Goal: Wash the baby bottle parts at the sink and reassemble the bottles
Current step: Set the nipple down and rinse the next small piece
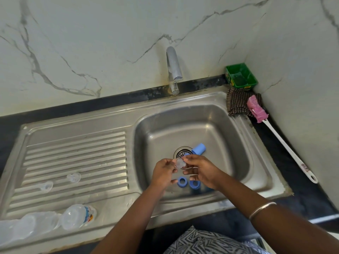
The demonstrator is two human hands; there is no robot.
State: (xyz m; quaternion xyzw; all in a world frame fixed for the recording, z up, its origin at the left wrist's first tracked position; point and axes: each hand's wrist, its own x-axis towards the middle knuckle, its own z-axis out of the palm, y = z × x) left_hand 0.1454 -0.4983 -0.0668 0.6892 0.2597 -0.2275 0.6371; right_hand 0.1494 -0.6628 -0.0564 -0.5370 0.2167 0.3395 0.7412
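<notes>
Steel sink (183, 99) fills centre: basin holds blue cap (199, 149) beside drain (183, 153), two blue rings (182, 181) (194, 184) below hands. Drainboard (73, 153), left: two clear teats (74, 177) (45, 186); clear bottles (78, 216) lower left, label unreadable. Green tub (240, 75), upper right, contents unclear. Brush (256, 111) right; handle print illegible. Left hand (163, 173) and right hand (200, 170) pinch clear teat (180, 163) over basin.
</notes>
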